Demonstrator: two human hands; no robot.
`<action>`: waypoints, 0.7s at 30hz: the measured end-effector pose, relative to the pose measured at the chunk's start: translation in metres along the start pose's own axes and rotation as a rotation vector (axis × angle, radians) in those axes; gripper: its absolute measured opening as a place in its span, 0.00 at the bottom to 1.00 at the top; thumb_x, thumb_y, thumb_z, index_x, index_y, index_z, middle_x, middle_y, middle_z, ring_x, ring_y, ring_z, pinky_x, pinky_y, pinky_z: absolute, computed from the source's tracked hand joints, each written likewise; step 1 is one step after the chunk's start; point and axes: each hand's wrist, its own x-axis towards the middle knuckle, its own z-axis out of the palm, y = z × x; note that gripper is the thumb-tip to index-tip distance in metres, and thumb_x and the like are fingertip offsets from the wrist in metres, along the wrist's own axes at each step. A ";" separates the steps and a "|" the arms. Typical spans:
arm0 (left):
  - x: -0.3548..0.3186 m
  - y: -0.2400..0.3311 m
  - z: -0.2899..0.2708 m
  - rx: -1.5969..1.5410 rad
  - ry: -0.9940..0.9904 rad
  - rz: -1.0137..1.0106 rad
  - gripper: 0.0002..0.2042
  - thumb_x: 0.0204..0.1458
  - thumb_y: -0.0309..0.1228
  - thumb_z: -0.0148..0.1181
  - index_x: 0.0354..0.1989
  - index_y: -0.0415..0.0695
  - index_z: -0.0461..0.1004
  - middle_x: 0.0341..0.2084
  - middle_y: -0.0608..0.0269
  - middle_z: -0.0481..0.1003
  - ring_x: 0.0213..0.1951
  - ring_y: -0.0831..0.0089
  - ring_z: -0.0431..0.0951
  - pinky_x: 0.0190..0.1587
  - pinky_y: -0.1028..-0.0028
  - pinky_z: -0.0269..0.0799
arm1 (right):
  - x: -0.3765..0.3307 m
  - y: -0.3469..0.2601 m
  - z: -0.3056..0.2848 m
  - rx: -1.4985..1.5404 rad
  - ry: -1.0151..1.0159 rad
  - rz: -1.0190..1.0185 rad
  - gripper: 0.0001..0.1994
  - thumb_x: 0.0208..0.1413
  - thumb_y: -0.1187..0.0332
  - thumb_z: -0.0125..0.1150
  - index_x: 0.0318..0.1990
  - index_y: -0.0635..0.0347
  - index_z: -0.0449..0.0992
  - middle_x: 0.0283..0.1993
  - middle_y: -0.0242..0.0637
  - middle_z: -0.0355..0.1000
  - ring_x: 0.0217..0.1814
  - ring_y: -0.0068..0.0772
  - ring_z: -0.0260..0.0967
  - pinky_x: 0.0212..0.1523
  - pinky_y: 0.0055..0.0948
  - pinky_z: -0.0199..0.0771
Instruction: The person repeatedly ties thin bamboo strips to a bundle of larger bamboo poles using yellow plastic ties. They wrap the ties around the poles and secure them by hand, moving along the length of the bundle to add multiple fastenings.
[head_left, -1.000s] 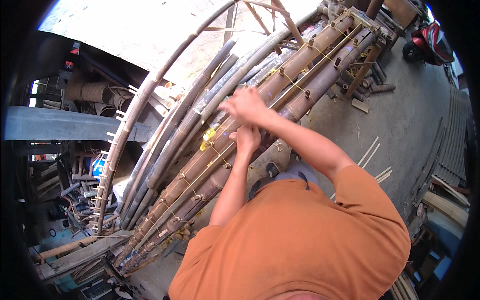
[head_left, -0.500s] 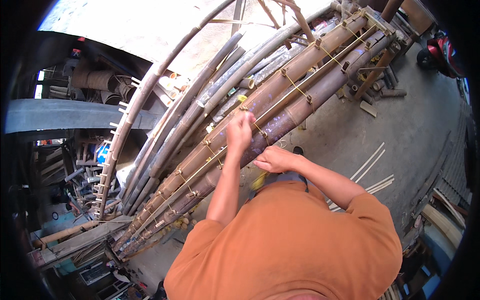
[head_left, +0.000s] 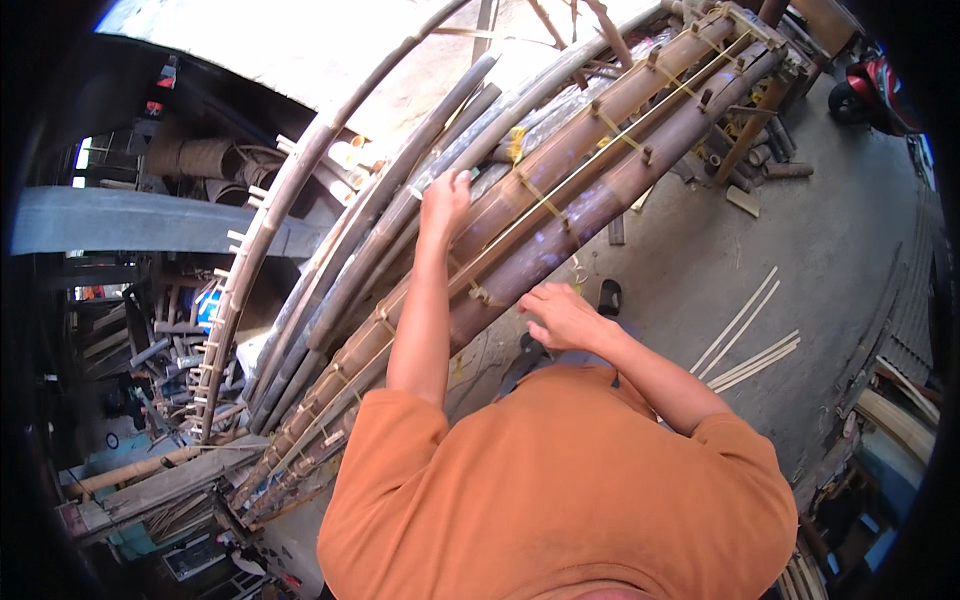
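Note:
Two long brown bamboo poles run side by side diagonally in front of me: a far pole (head_left: 560, 150) and a near, purple-speckled pole (head_left: 620, 183). Short wooden pegs (head_left: 647, 155) stick up from both, and yellow cord (head_left: 540, 195) spans between them. A thin pale strip lies lengthwise in the gap. My left hand (head_left: 445, 205) is at the far pole's outer side, fingers bent; whatever they hold is hidden. On the near side, my right hand (head_left: 562, 315) is beside the near pole, thumb and forefinger apart, nothing visible in it.
Grey pipes and more poles (head_left: 385, 215) are stacked beyond the far pole. A curved pole with pegs (head_left: 240, 270) arches at the left. Pale strips (head_left: 755, 368) lie on the concrete floor (head_left: 830, 270) to the right. A red vehicle (head_left: 880, 95) stands at the far right.
My left hand has moved left and farther away, off the cord to the far pole's outer side. The right hand has shifted slightly right, its fingers looser than before.

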 end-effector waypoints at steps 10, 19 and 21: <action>-0.164 -0.040 -0.012 0.176 -0.079 -0.016 0.14 0.54 0.38 0.57 0.47 0.47 0.71 0.32 0.52 0.79 0.41 0.51 0.77 0.43 0.53 0.56 | 0.117 -0.078 0.077 1.655 0.840 0.326 0.11 0.64 0.59 0.48 0.36 0.54 0.73 0.33 0.31 0.73 0.36 0.27 0.71 0.39 0.25 0.73; -0.160 -0.039 -0.030 -0.111 -0.127 -0.057 0.16 0.62 0.42 0.46 0.46 0.51 0.79 0.38 0.48 0.79 0.45 0.48 0.77 0.50 0.50 0.59 | 0.230 -0.019 0.017 0.167 -0.113 0.339 0.34 0.65 0.39 0.36 0.38 0.63 0.80 0.37 0.45 0.78 0.41 0.40 0.75 0.47 0.42 0.71; -0.158 -0.040 -0.031 -0.075 -0.126 -0.058 0.16 0.62 0.42 0.46 0.45 0.51 0.79 0.38 0.49 0.79 0.45 0.49 0.78 0.49 0.51 0.59 | 0.225 -0.018 0.012 0.978 -0.114 0.182 0.28 0.65 0.46 0.44 0.34 0.65 0.78 0.35 0.42 0.77 0.37 0.34 0.74 0.43 0.35 0.72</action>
